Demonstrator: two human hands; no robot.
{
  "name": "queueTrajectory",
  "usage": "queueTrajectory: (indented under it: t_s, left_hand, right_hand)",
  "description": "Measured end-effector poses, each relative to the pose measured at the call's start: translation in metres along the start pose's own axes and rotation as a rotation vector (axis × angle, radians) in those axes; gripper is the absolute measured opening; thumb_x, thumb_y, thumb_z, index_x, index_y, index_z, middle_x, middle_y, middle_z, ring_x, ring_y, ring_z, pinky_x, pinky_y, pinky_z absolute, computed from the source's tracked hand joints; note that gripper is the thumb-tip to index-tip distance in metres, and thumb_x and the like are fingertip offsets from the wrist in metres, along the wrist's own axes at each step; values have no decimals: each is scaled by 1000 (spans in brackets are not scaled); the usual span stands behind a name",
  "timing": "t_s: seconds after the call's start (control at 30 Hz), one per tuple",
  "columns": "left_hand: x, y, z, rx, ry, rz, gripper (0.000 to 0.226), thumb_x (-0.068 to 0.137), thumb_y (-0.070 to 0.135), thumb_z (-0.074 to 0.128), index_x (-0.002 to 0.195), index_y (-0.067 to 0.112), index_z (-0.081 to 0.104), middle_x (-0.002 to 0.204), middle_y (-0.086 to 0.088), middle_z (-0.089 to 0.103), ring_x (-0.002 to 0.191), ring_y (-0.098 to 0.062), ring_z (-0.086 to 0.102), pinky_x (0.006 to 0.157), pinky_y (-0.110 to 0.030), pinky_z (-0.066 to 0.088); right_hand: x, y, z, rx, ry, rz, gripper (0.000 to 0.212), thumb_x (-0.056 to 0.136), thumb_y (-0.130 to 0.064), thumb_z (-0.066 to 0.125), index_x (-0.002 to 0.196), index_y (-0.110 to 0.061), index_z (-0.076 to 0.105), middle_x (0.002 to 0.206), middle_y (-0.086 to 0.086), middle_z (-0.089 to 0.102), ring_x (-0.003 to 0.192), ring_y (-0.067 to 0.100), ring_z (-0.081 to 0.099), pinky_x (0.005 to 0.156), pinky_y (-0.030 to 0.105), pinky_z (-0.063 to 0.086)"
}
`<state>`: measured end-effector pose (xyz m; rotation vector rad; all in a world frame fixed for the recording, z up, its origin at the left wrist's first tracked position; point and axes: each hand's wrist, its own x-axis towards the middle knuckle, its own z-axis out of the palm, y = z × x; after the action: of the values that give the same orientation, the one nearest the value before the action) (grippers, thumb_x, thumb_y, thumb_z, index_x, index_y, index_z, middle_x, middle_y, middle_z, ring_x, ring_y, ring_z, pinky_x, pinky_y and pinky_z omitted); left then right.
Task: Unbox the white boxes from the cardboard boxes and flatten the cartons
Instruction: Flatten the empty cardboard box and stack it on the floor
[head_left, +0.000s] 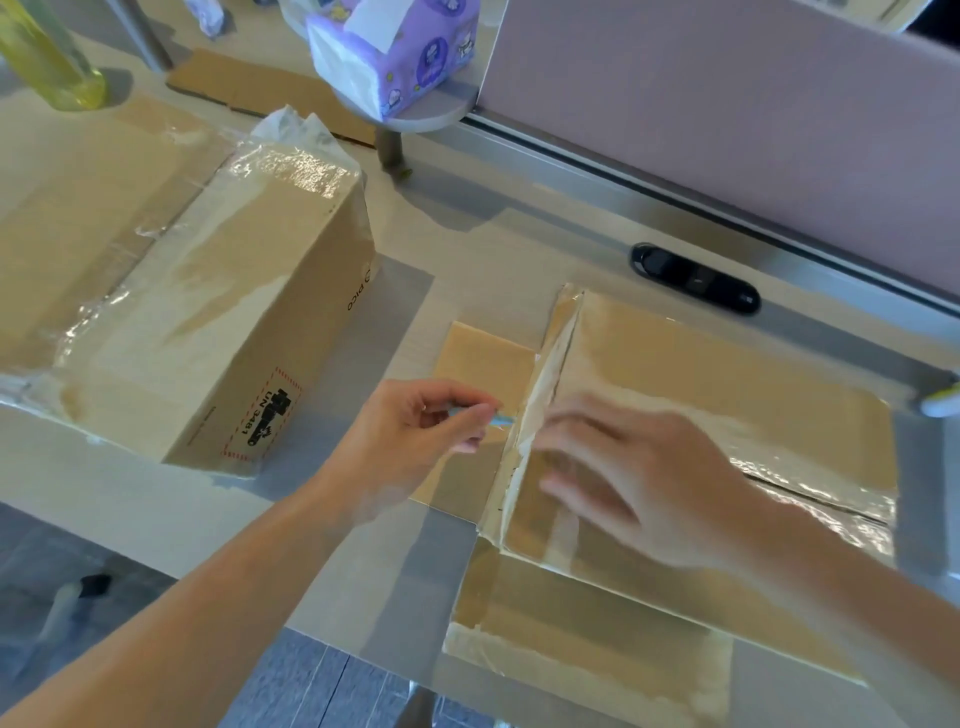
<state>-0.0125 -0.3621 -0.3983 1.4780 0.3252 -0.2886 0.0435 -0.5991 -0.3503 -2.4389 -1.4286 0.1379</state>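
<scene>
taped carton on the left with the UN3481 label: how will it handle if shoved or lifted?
The taped carton lies on a broad side, so it likely slides rather than tips. Its glossy tape wrap looks slippery to grip. Walls look square and stiff; weight can't be judged, since the contents are hidden.

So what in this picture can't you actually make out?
Head view, the only one:
- Small bluish tool pinched in the left hand: mostly hidden by the fingers, so its kind is unclear.
- Right hand: motion-blurred; its grip on the flattened carton is unclear.
- Taped cardboard box: closed, contents hidden.
- Yellow bottle: cut off by the top edge.
- Label print: mostly too small to read.
</scene>
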Motion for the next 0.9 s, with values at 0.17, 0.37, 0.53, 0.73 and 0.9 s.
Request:
queueTrajectory:
  t_s: [0.17, 0.37, 0.53, 0.73, 0.9]
  left_hand:
    - [-5, -2, 4, -32, -38, -6, 11, 88, 12, 76, 96, 17, 81, 107, -4, 78, 107, -30, 71, 103, -44, 53]
    - [-5, -1, 4, -35, -58, 6, 16, 82, 18, 79, 98, 19, 80, 104, -8, 77, 105, -40, 67, 103, -50, 51]
    - [-2, -1, 7, -25, -68, 20, 16, 82, 20, 80, 98, 22, 80, 104, -7, 77, 104, -37, 69, 101, -48, 54]
    - [1, -1, 19, -31, 30, 39, 14, 85, 12, 81, 96, 21, 81, 97, -5, 79, 98, -32, 73, 93, -40, 57]
    - [2, 7, 23, -74, -31, -39, 39, 86, 10, 79, 122, 21, 70, 98, -7, 79, 96, -27, 75, 91, -32, 58]
  right_hand:
    - [-19, -13, 21, -85, -109, -72, 47, 100, -57, 50, 129, -23, 63, 139, -6, 55, 87, 17, 67, 62, 33, 54]
    - [-8, -15, 28, -150, -98, -118, 42, 100, -59, 49, 110, -23, 66, 122, -4, 60, 88, 16, 59, 58, 24, 38]
    - [-7, -14, 28, -148, -93, -123, 41, 99, -59, 49, 105, -22, 66, 117, -4, 60, 88, 15, 53, 57, 27, 41]
    - [-6, -12, 28, -162, -90, -129, 42, 99, -60, 50, 103, -22, 65, 113, -4, 60, 85, 15, 49, 56, 26, 39]
    - [-4, -10, 30, -92, -90, -120, 44, 98, -61, 50, 101, -19, 63, 112, -3, 60, 82, 21, 55, 56, 37, 49]
